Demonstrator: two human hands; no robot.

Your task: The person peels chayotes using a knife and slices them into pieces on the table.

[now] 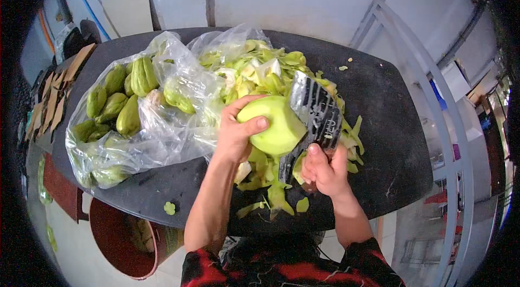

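Observation:
My left hand (238,134) is wrapped round a large pale green peeled fruit (272,124), held above the dark table. My right hand (325,170) grips a wide knife (313,116) with a dark, wet blade. The blade stands upright against the fruit's right side; most of the handle is hidden in my fingers. Beneath and behind both hands lies a heap of green peelings (260,73). On the left, a clear plastic bag (184,78) holds several whole green chayotes (143,77).
The dark table (379,124) has scattered scraps on it. A reddish bin (122,238) stands below its front left edge. Flattened cardboard (54,95) leans at far left. A grey metal rail (455,151) runs along the right, and a wall (292,5) stands behind.

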